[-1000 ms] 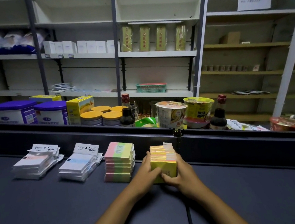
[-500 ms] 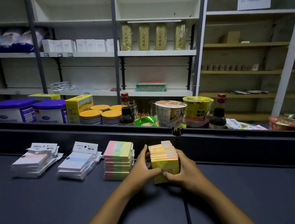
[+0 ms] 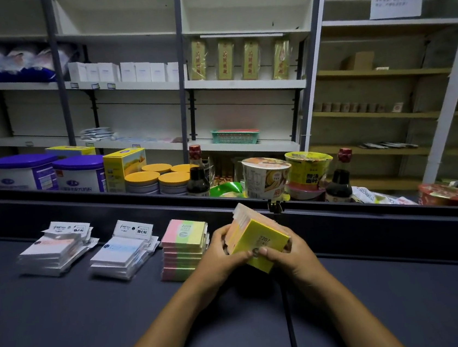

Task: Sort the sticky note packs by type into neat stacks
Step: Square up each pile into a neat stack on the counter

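Two hands, left hand (image 3: 217,256) and right hand (image 3: 289,252), clamp the tilted yellow pack stack (image 3: 253,234) at frame centre, above the dark surface (image 3: 67,320), right of the pink-green stack (image 3: 185,246).

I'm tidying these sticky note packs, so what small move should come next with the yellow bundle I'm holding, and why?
Probably set it down flat just right of the pink and green stack. Both hands, left and right, hold the yellow bundle tilted above the counter, and the three other stacks already stand in a row.
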